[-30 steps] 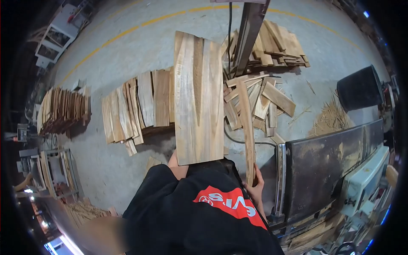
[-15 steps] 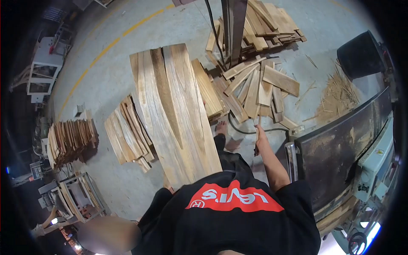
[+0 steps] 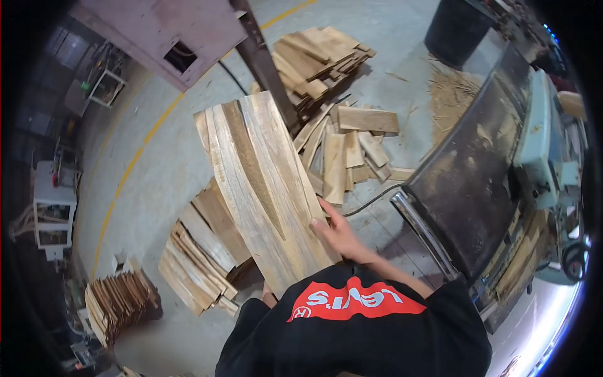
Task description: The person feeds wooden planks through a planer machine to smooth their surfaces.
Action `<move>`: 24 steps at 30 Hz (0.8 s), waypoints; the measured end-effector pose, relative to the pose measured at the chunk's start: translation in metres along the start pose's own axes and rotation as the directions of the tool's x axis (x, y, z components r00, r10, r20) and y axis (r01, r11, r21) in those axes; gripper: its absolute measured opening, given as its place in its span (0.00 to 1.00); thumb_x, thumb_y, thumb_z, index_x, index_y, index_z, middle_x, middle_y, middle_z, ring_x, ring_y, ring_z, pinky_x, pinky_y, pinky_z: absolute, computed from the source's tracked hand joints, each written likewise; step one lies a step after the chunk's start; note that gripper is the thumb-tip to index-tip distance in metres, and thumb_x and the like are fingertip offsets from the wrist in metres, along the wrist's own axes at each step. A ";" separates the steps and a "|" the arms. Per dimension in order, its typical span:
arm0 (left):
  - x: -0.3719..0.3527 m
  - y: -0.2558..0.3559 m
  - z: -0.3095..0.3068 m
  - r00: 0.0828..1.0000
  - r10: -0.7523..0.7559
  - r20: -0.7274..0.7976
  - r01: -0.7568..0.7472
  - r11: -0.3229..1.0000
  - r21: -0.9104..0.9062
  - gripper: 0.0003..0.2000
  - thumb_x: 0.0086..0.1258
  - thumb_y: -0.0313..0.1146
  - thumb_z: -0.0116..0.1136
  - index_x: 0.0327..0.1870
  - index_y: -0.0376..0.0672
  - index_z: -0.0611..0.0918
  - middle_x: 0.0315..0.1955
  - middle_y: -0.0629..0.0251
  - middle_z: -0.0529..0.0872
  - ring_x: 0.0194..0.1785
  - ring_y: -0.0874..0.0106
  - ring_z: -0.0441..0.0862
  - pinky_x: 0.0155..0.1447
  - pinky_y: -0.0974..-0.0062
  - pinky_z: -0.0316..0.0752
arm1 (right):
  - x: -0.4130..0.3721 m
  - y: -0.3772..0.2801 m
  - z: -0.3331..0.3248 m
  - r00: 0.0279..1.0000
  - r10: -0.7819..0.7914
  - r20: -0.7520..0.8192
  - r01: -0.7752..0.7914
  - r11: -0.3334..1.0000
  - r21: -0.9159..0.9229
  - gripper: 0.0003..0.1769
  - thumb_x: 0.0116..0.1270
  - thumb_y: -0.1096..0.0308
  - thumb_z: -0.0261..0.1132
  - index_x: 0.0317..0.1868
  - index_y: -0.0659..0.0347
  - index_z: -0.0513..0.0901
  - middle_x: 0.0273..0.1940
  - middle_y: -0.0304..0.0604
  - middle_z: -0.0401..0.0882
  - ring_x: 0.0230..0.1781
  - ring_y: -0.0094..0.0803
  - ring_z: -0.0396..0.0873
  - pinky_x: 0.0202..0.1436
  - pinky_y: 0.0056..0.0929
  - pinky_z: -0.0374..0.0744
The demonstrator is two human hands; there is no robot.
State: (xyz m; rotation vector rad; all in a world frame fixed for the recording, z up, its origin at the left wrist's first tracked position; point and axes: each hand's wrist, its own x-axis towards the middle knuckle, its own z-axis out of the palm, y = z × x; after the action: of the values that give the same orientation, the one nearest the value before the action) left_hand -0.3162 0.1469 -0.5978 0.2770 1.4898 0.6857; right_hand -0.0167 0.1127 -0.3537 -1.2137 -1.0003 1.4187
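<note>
A wide wooden board with streaked grain and a darker brown strip stretches out in front of my body. My right hand grips its right edge, thumb lying on the upper face and fingers along the side. At the near left edge, only a small part of my left hand shows against the board; its fingers are mostly hidden by the board and my black sleeve. Below and left of the board lies a stack of planks.
Loose short planks and a larger wood pile lie on the floor ahead. A dark conveyor-like machine stands right, a black bin beyond it. A metal cabinet juts in at top left. More thin boards stand left.
My right hand has come up from hanging beside the board to its right edge. The view has shifted, bringing the metal cabinet into sight and the machine closer to the middle.
</note>
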 end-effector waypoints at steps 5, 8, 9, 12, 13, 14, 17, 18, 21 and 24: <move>-0.017 0.082 0.131 0.765 0.392 0.511 -0.186 0.894 -0.408 0.40 0.85 0.55 0.57 0.89 0.44 0.57 0.82 0.54 0.70 0.82 0.54 0.71 0.75 0.51 0.78 | -0.048 -0.016 -0.050 0.875 -0.268 -0.404 0.187 0.956 -0.228 0.38 0.81 0.71 0.68 0.86 0.67 0.63 0.75 0.56 0.79 0.72 0.30 0.78 0.75 0.30 0.74; -0.134 0.115 0.198 0.406 0.317 0.857 -0.006 0.939 -0.345 0.44 0.82 0.54 0.64 0.90 0.45 0.56 0.83 0.54 0.69 0.83 0.54 0.70 0.74 0.50 0.79 | -0.093 -0.024 -0.088 0.685 -0.476 -0.551 0.114 0.818 -0.565 0.40 0.80 0.70 0.68 0.87 0.57 0.63 0.59 0.65 0.85 0.55 0.47 0.88 0.59 0.38 0.82; -0.153 0.104 0.215 0.401 0.258 0.879 -0.193 0.962 -0.195 0.51 0.73 0.53 0.72 0.90 0.45 0.54 0.84 0.54 0.67 0.84 0.54 0.69 0.75 0.50 0.78 | -0.105 -0.020 -0.101 0.561 -0.608 -0.562 0.115 0.729 -0.675 0.40 0.79 0.69 0.68 0.87 0.53 0.63 0.50 0.68 0.86 0.46 0.57 0.90 0.51 0.43 0.84; -0.221 0.058 0.246 0.253 0.086 0.964 -0.777 0.612 0.149 0.82 0.31 0.48 0.96 0.92 0.48 0.47 0.87 0.49 0.58 0.88 0.47 0.57 0.83 0.46 0.67 | -0.163 -0.010 -0.126 0.525 -0.458 -0.718 -0.112 0.799 -0.591 0.40 0.80 0.69 0.67 0.88 0.52 0.63 0.48 0.67 0.87 0.47 0.66 0.86 0.51 0.44 0.83; -0.230 0.037 0.258 0.122 0.090 0.988 -0.950 0.300 0.090 0.83 0.29 0.49 0.96 0.92 0.47 0.46 0.88 0.46 0.56 0.89 0.44 0.53 0.85 0.46 0.62 | -0.180 -0.004 -0.130 0.464 -0.442 -0.768 -0.162 0.810 -0.564 0.38 0.80 0.70 0.66 0.87 0.50 0.65 0.46 0.66 0.87 0.43 0.57 0.89 0.49 0.40 0.83; -0.236 0.017 0.268 -0.019 0.055 0.998 -0.999 -0.043 -0.016 0.85 0.28 0.50 0.96 0.92 0.47 0.45 0.88 0.43 0.54 0.90 0.41 0.48 0.88 0.45 0.57 | -0.198 0.002 -0.131 0.432 -0.353 -0.830 -0.202 0.859 -0.470 0.37 0.80 0.70 0.65 0.86 0.50 0.67 0.46 0.66 0.87 0.42 0.51 0.89 0.50 0.38 0.83; -0.243 -0.020 0.285 0.021 0.005 1.000 -1.000 -0.014 0.021 0.83 0.28 0.50 0.96 0.91 0.42 0.47 0.87 0.38 0.53 0.91 0.38 0.40 0.89 0.44 0.52 | -0.236 0.022 -0.143 0.272 -0.247 -0.930 -0.181 0.936 -0.302 0.35 0.80 0.71 0.65 0.85 0.51 0.69 0.46 0.65 0.88 0.40 0.41 0.89 0.49 0.35 0.82; -0.243 -0.023 0.294 -0.019 -0.051 0.999 -0.998 -0.061 -0.023 0.82 0.29 0.50 0.95 0.90 0.40 0.48 0.87 0.38 0.52 0.91 0.38 0.40 0.89 0.45 0.52 | -0.241 0.045 -0.153 0.181 -0.310 -0.933 -0.118 0.935 -0.334 0.36 0.80 0.71 0.65 0.85 0.51 0.68 0.45 0.64 0.88 0.39 0.45 0.89 0.47 0.36 0.82; -0.253 -0.037 0.306 -0.105 -0.166 0.980 -0.978 -0.162 -0.133 0.79 0.32 0.49 0.94 0.89 0.35 0.51 0.87 0.37 0.52 0.91 0.38 0.39 0.89 0.44 0.50 | -0.262 0.106 -0.175 0.006 -0.320 -0.948 -0.044 0.947 -0.320 0.35 0.79 0.70 0.66 0.84 0.53 0.69 0.45 0.63 0.89 0.41 0.53 0.89 0.47 0.40 0.83; -0.270 -0.053 0.341 -0.207 -0.184 0.961 -0.936 -0.249 -0.249 0.76 0.33 0.49 0.93 0.87 0.31 0.54 0.86 0.35 0.56 0.91 0.38 0.40 0.89 0.41 0.48 | -0.293 0.064 -0.187 0.013 -0.110 -0.994 -0.249 0.962 -0.110 0.35 0.78 0.67 0.68 0.82 0.60 0.71 0.53 0.64 0.88 0.46 0.55 0.90 0.51 0.44 0.85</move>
State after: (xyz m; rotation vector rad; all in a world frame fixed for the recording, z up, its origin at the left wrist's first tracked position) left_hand 0.0440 0.0311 -0.3756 2.4801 -0.1083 0.1769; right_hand 0.1636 -0.1890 -0.3928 -2.0029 0.0113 0.0724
